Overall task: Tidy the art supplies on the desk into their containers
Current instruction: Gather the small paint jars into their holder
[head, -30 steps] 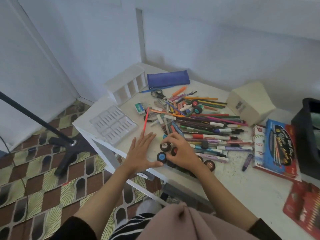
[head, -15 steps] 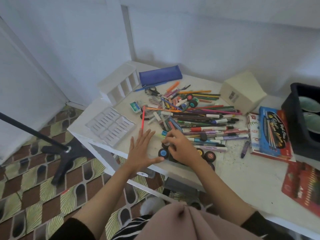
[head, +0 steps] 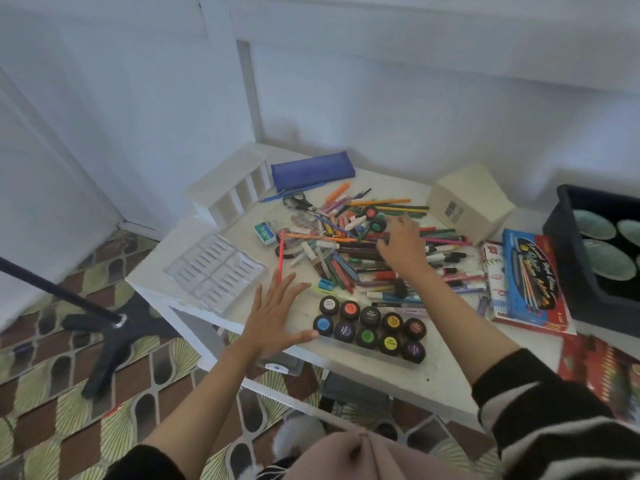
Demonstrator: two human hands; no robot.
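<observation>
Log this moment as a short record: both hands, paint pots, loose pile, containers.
left hand: flat, fingers spread, at the near edge of the desk, beside the paint pots
right hand: open, reaching over the pen pile, holding nothing
paint pots: ten, in two rows at the near edge
strays: red pot and green pot in the pile
containers: blue pencil case, white organizer, clear tray, along the pile's far and left sides

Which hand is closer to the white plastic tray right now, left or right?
Left. The left hand lies spread just right of the white plastic tray, near its front corner. The right hand is farther right, over the pile of pens.
</observation>
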